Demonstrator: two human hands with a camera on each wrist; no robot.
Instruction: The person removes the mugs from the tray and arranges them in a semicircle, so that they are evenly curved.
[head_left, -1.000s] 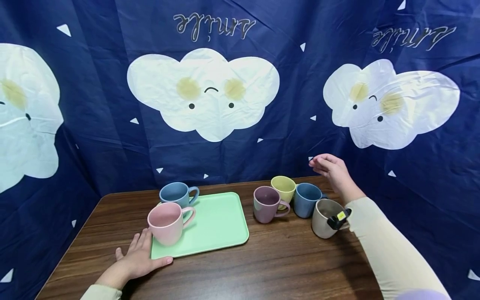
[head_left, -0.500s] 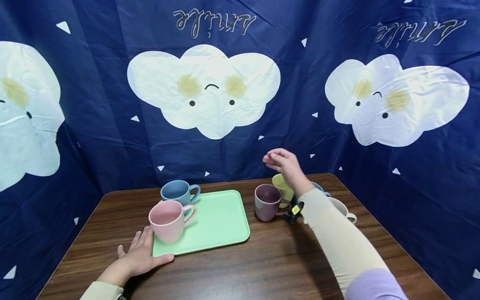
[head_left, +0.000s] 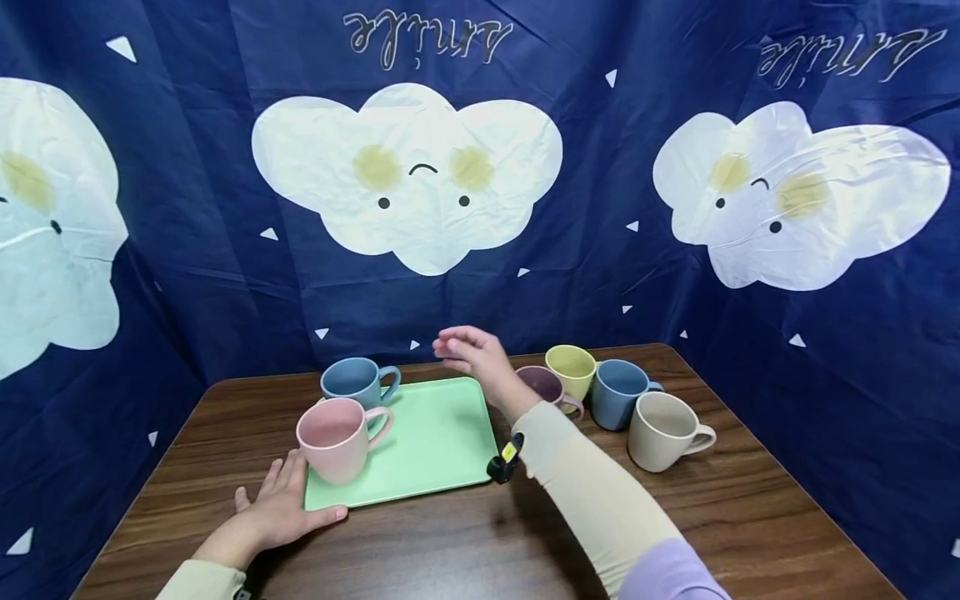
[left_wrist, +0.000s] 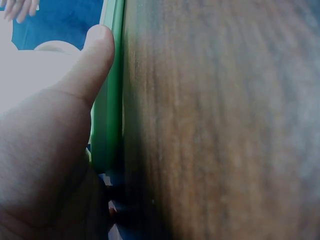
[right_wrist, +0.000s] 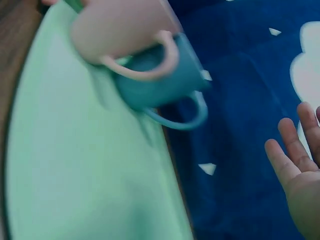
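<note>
Above the far right corner of the green tray (head_left: pixel 438 433), the right hand (head_left: pixel 472 357) hovers with relaxed fingers, holding nothing. Left hand (head_left: pixel 281 508) lies flat on the worktop (head_left: pixel 465 542), thumb against the tray's near edge, beside the pink mug (head_left: pixel 335 437).

sleeves (head_left: pixel 592 492) — cream, lilac upper | wrist camera (head_left: pixel 504 463) — black, yellow mark

Cams: head high, wrists close.
My head cam looks down over worktop (head_left: pixel 465 533); both wrist cams sit v. near, sharing green tray (head_left: pixel 438 437).
</note>
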